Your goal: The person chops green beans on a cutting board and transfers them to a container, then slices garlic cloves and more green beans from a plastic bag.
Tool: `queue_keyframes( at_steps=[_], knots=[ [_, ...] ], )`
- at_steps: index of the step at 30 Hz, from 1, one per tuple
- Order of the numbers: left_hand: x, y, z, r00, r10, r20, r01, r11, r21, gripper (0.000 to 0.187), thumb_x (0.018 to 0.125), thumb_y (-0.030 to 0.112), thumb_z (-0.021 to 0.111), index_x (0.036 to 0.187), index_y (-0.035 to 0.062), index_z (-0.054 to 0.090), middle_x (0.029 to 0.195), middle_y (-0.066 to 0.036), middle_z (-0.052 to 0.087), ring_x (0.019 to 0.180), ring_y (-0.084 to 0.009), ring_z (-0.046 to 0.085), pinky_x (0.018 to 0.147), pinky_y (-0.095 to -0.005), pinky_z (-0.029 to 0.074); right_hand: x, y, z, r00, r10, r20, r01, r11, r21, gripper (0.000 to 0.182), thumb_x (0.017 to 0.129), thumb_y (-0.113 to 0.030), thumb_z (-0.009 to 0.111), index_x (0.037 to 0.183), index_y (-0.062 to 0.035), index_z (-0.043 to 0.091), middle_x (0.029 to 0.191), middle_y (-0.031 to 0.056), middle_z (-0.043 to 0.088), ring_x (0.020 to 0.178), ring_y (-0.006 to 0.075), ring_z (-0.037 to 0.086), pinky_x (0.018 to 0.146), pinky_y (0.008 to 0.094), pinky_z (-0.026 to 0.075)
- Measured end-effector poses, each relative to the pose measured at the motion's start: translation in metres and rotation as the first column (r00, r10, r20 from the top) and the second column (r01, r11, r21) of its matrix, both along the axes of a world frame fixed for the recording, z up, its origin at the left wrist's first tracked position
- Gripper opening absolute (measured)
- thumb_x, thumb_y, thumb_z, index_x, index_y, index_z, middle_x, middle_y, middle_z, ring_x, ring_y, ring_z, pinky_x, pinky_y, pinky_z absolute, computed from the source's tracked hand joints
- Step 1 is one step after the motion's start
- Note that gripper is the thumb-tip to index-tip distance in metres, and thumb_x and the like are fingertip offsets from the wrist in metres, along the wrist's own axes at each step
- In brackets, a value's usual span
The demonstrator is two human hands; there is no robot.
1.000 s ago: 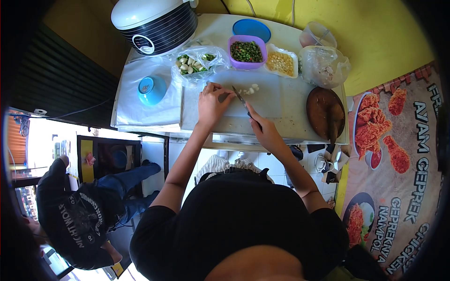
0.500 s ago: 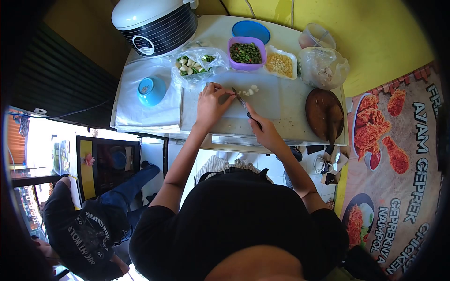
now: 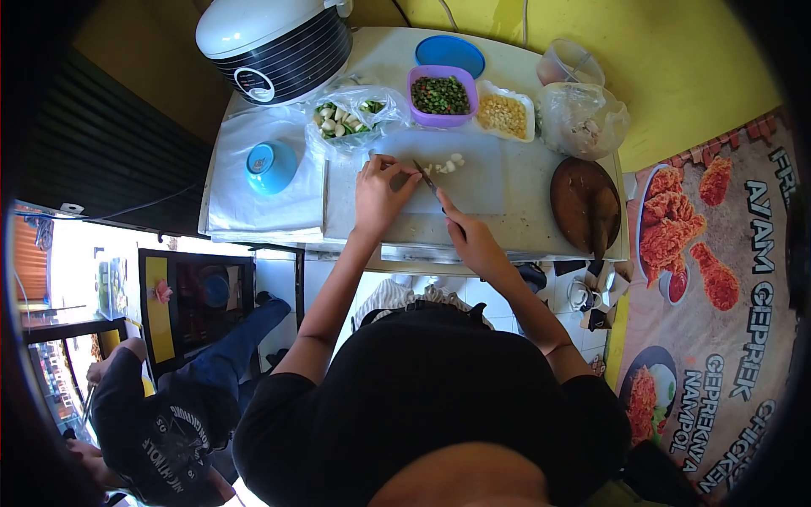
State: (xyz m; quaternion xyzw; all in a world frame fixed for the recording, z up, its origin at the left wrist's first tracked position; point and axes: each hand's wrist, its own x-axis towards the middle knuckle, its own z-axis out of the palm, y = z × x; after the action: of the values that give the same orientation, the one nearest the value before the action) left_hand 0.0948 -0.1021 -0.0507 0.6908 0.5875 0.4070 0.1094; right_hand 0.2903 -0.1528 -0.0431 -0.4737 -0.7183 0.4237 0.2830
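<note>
My right hand [image 3: 474,242] grips a dark-handled knife [image 3: 427,179] whose blade points up and left across the pale cutting board [image 3: 473,182]. My left hand [image 3: 380,193] rests on the board with fingertips bent, pinning a small pale piece against the blade. A little pile of white chopped bits [image 3: 447,164] lies just beyond the blade tip. Both forearms reach up from my black-sleeved body.
Behind the board stand a white rice cooker [image 3: 270,42], a plastic bag of cut vegetables [image 3: 346,118], a purple tub of green pieces [image 3: 439,95], a tray of yellow kernels [image 3: 505,114], a blue lid [image 3: 452,55] and a knotted bag [image 3: 583,118]. A blue bowl [image 3: 270,165] sits left, a brown mortar [image 3: 585,205] right. Another person [image 3: 169,422] crouches lower left.
The knife and my left hand have shifted slightly up the board as the cutting goes on. The person at lower left has moved further down and left.
</note>
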Motion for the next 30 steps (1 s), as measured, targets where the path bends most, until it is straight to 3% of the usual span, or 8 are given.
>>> queue_keyframes(
  at_steps=[4, 6, 10, 12, 13, 15, 24, 30],
  knots=[
    [0.001, -0.001, 0.001, 1.0, 0.013, 0.025, -0.014, 1.0, 0.014, 0.017, 0.074, 0.02, 0.077, 0.085, 0.0086, 0.073, 0.09, -0.01, 0.062, 0.086, -0.0273, 0.061, 0.079, -0.0385, 0.047, -0.007, -0.004, 0.01, 0.977, -0.015, 0.211, 0.022, 0.999, -0.029, 0.054, 0.096, -0.008, 0.046, 0.147, -0.0195, 0.031, 0.066, 0.0211, 0.052, 0.052, 0.0281, 0.051, 0.059, 0.0321, 0.043],
    [0.0, 0.0, 0.002, 0.999, 0.018, 0.03, -0.019, 1.0, 0.022, 0.017, 0.073, 0.02, 0.077, 0.086, 0.0086, 0.073, 0.09, -0.01, 0.062, 0.085, -0.0272, 0.061, 0.079, -0.0383, 0.047, -0.002, -0.001, 0.003, 0.999, -0.015, -0.045, 0.016, 1.0, 0.01, 0.053, 0.097, -0.009, 0.046, 0.146, -0.0192, 0.033, 0.064, 0.0184, 0.049, 0.052, 0.0219, 0.05, 0.058, 0.0303, 0.042],
    [0.008, 0.0, 0.006, 0.998, 0.033, -0.057, -0.034, 0.999, -0.024, 0.015, 0.079, 0.022, 0.073, 0.089, 0.0109, 0.074, 0.094, -0.008, 0.063, 0.089, -0.0247, 0.06, 0.081, -0.0378, 0.043, 0.014, -0.001, 0.008, 0.998, -0.025, -0.058, 0.022, 0.998, -0.053, 0.051, 0.097, -0.01, 0.047, 0.146, -0.019, 0.035, 0.063, 0.0124, 0.046, 0.052, 0.0145, 0.046, 0.057, 0.0264, 0.04],
    [0.011, 0.002, 0.008, 0.993, 0.032, -0.116, -0.034, 0.999, -0.018, 0.015, 0.081, 0.023, 0.07, 0.09, 0.0118, 0.074, 0.096, -0.007, 0.063, 0.091, -0.0239, 0.059, 0.082, -0.0375, 0.042, 0.022, 0.002, 0.015, 0.98, -0.084, -0.181, 0.043, 0.974, -0.221, 0.051, 0.098, -0.012, 0.047, 0.146, -0.021, 0.035, 0.063, 0.0039, 0.043, 0.053, 0.008, 0.041, 0.055, 0.0225, 0.038],
    [0.012, 0.004, 0.008, 0.995, 0.014, -0.098, -0.017, 0.999, -0.033, 0.014, 0.083, 0.024, 0.068, 0.09, 0.0126, 0.074, 0.097, -0.006, 0.063, 0.092, -0.0234, 0.058, 0.082, -0.0374, 0.04, 0.025, 0.003, 0.017, 0.979, -0.088, -0.181, 0.046, 0.974, -0.22, 0.051, 0.098, -0.012, 0.047, 0.146, -0.021, 0.035, 0.063, 0.0039, 0.043, 0.053, 0.008, 0.041, 0.055, 0.0225, 0.038],
    [0.014, 0.009, 0.011, 0.997, -0.008, -0.082, 0.004, 0.999, -0.046, 0.015, 0.085, 0.025, 0.066, 0.089, 0.0133, 0.074, 0.098, -0.005, 0.063, 0.093, -0.0229, 0.058, 0.082, -0.0373, 0.039, 0.032, 0.005, 0.022, 0.943, -0.182, -0.279, 0.083, 0.94, -0.331, 0.049, 0.1, -0.018, 0.046, 0.147, -0.0248, 0.033, 0.063, -0.0047, 0.04, 0.048, 0.0027, 0.034, 0.041, 0.0195, 0.033],
    [0.005, 0.027, 0.022, 0.991, -0.136, -0.013, 0.132, 0.978, -0.163, 0.021, 0.078, 0.033, 0.072, 0.091, 0.0161, 0.073, 0.102, -0.005, 0.061, 0.096, -0.0246, 0.057, 0.085, -0.0387, 0.039, 0.05, 0.011, 0.024, 0.948, -0.209, -0.239, 0.114, 0.927, -0.358, 0.048, 0.101, -0.02, 0.045, 0.148, -0.024, 0.033, 0.062, -0.0042, 0.041, 0.046, 0.0027, 0.033, 0.04, 0.0195, 0.032],
    [0.028, 0.03, 0.024, 0.97, -0.179, -0.165, 0.169, 0.983, -0.075, 0.026, 0.068, 0.033, 0.078, 0.087, 0.016, 0.073, 0.106, -0.003, 0.06, 0.1, -0.0228, 0.056, 0.086, -0.038, 0.038, 0.054, 0.015, 0.022, 0.942, -0.214, -0.259, 0.121, 0.935, -0.334, 0.049, 0.101, -0.02, 0.045, 0.148, -0.0236, 0.033, 0.061, -0.0047, 0.041, 0.046, 0.0021, 0.033, 0.04, 0.0184, 0.032]
  ],
)
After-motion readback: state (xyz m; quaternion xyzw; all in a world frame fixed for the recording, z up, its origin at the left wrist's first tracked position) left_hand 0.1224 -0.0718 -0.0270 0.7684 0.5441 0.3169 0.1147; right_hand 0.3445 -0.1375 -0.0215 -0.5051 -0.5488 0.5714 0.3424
